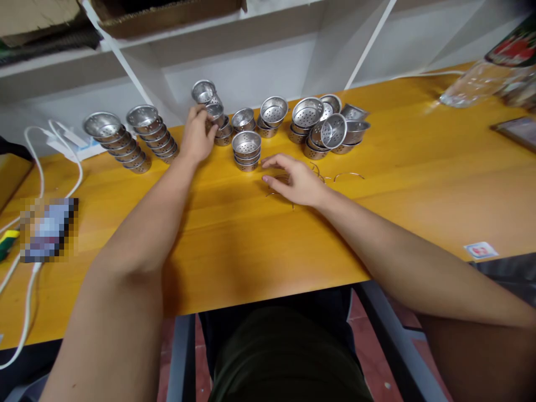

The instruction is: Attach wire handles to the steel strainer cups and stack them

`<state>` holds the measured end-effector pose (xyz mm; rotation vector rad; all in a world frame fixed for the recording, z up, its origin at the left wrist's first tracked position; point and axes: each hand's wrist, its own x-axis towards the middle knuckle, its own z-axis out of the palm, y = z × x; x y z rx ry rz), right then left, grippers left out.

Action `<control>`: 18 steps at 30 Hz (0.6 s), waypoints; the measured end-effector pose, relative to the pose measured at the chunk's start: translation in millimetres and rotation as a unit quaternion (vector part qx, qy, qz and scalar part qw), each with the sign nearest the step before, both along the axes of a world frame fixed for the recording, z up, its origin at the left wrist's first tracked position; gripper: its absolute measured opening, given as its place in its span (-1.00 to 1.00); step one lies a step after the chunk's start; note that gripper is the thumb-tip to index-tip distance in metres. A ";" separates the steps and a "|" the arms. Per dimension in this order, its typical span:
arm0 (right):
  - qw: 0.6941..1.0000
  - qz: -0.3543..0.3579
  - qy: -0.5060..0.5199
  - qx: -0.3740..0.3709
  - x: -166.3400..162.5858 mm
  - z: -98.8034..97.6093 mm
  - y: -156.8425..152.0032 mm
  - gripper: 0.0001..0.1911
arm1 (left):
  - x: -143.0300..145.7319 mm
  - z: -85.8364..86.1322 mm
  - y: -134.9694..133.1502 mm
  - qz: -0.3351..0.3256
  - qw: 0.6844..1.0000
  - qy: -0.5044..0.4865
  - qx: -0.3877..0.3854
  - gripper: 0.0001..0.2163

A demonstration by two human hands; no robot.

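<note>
My left hand (pixel 198 135) reaches to the back of the table, its fingers closed round the side of a perforated metal cup (pixel 215 113) in a small stack. Another perforated cup (pixel 204 91) sits tilted just behind it. Over the table to the right, my right hand (pixel 295 181) has its thumb and fingers apart with nothing between them. Its fingertips are close beside a short stack of perforated cups (pixel 247 146). Thin copper-coloured wires (pixel 349 174) lie under and beside that hand, partly hidden by it.
Two taller leaning cup stacks (pixel 125 146) (pixel 157 134) stand at left. A jumbled cup group (pixel 318 131) is right of centre. White cables (pixel 31 301) and a blurred-out device (pixel 50 229) lie at left. A plastic bottle (pixel 473 84) stands far right, before the white shelf (pixel 259 61).
</note>
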<state>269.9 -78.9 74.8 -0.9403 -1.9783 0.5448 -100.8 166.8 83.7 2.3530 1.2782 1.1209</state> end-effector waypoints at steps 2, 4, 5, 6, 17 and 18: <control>1.000 0.004 -0.008 -0.007 1.9 1.5 -0.7 -0.67 | -1.8 8.6 -10.3 0.005 1.000 -0.017 0.020 -0.20; 1.000 0.010 -0.019 -0.014 3.0 1.6 -0.7 -0.68 | -1.5 20.5 -26.3 0.005 0.998 -0.030 0.049 -0.15; 0.999 0.015 -0.027 -0.020 2.8 1.1 -0.6 -0.68 | 0.2 26.9 -36.6 0.000 0.998 -0.033 0.061 -0.15; 0.999 0.020 -0.037 -0.026 2.1 0.2 -0.3 -0.66 | 3.4 33.2 -48.5 -0.009 0.997 -0.035 0.068 -0.18; 0.997 0.042 -0.063 0.007 -4.0 -13.4 19.4 -0.38 | 89.9 34.0 -221.9 -0.098 0.994 -0.046 -0.003 -0.33; 0.998 0.032 -0.055 0.005 -1.6 -13.1 20.7 -0.45 | 94.7 25.7 -226.1 -0.123 0.991 -0.056 -0.005 -0.32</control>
